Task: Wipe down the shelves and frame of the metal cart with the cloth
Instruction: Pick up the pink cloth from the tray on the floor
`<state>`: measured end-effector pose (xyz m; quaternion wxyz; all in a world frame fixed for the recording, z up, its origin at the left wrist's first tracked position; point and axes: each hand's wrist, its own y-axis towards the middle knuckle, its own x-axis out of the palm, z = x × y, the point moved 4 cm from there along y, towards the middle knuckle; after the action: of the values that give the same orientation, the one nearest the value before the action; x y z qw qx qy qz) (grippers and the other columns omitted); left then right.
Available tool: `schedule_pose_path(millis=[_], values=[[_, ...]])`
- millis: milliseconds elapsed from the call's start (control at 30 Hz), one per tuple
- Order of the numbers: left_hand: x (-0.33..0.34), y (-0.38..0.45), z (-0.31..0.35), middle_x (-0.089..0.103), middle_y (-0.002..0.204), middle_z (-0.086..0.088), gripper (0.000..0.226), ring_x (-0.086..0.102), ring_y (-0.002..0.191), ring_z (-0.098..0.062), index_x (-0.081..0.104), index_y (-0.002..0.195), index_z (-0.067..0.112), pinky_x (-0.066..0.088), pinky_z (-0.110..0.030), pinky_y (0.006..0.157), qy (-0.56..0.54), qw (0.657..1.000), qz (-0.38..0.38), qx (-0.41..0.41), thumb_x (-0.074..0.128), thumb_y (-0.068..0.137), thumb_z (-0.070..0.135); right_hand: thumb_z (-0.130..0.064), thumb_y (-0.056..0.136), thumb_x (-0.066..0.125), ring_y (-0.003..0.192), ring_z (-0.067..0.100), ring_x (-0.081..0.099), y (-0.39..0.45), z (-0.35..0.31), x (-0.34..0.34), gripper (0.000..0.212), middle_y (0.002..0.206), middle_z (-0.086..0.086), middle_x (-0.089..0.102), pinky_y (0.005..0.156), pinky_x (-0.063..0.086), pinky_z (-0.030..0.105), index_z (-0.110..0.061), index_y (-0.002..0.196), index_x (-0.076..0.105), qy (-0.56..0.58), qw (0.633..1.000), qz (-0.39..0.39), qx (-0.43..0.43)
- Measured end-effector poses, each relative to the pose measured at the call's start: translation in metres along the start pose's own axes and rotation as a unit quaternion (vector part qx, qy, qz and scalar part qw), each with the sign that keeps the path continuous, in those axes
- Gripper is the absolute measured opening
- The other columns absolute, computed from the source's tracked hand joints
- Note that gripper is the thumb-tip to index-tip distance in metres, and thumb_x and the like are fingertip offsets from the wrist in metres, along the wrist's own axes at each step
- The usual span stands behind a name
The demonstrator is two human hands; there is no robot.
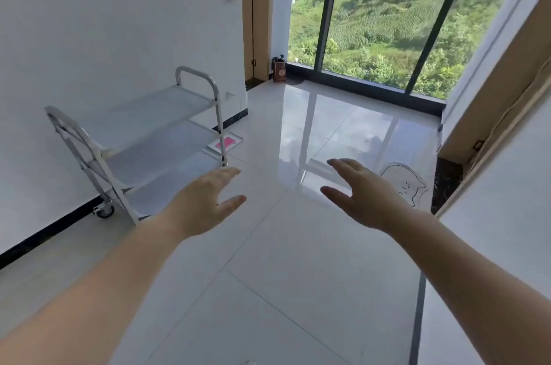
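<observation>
A three-shelf metal cart (pixel 155 114) on wheels stands against the white wall at the left, with a looped handle at each end. A pink cloth (pixel 225 143) lies on a pale tray on the floor just beyond the cart's far end. My left hand (pixel 202 203) is stretched out in the air to the right of the cart's near end, fingers apart, holding nothing. My right hand (pixel 362 194) hovers over the tiles at the centre right, also open and empty. Neither hand touches the cart or the cloth.
Glossy white floor tiles (pixel 298 275) spread ahead. A floor-to-ceiling window (pixel 372 21) with dark frames closes the far side. A small brown bag (pixel 279 72) stands by the wooden door frame. A cat-shaped floor mat (pixel 402 182) lies at the right, near a wall edge.
</observation>
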<state>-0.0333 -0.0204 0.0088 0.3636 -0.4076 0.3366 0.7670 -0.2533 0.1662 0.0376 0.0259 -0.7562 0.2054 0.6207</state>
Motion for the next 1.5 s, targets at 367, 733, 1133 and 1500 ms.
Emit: schedule_pose_path(millis=[367,733,1133,1500], values=[[0.038,0.165,-0.07,0.042,0.142,0.001,0.056,0.035,0.131,-0.012,0.038,0.137,0.018,0.025,-0.029,0.108,0.003,0.999,-0.042,0.016,0.053,0.088,0.041,-0.057,0.088,0.042,0.102,0.02,0.056,0.129,0.088,0.049,0.061,0.142,-0.005,0.04,0.084,0.04,0.029,-0.025,0.139,0.033,0.006,0.998,-0.037,0.047],[0.119,0.33,-0.084,0.036,0.146,0.003,0.056,0.027,0.134,-0.008,0.034,0.139,0.02,0.015,-0.018,0.105,-0.002,0.998,-0.055,-0.043,0.052,0.09,0.04,-0.059,0.088,0.038,0.098,0.017,0.056,0.278,0.223,0.085,0.065,0.147,-0.009,0.033,0.082,0.034,0.024,-0.027,0.143,0.025,0.028,0.995,-0.095,0.006],[0.164,0.481,-0.077,0.036,0.145,0.011,0.054,0.031,0.131,-0.005,0.034,0.138,0.029,0.021,-0.019,0.102,-0.024,0.988,-0.019,-0.154,0.052,0.089,0.041,-0.063,0.086,0.035,0.118,0.015,0.05,0.446,0.363,0.08,0.069,0.149,-0.012,0.03,0.095,0.038,0.03,-0.028,0.143,0.023,0.055,0.986,-0.14,-0.079],[0.187,0.635,-0.168,0.035,0.145,0.01,0.055,0.037,0.125,-0.005,0.032,0.139,0.03,0.026,-0.021,0.099,-0.03,0.978,-0.004,-0.204,0.051,0.089,0.043,-0.057,0.089,0.04,0.119,0.018,0.048,0.637,0.418,0.124,0.065,0.148,-0.008,0.031,0.096,0.039,0.031,-0.026,0.144,0.024,0.044,0.977,-0.163,-0.127]])
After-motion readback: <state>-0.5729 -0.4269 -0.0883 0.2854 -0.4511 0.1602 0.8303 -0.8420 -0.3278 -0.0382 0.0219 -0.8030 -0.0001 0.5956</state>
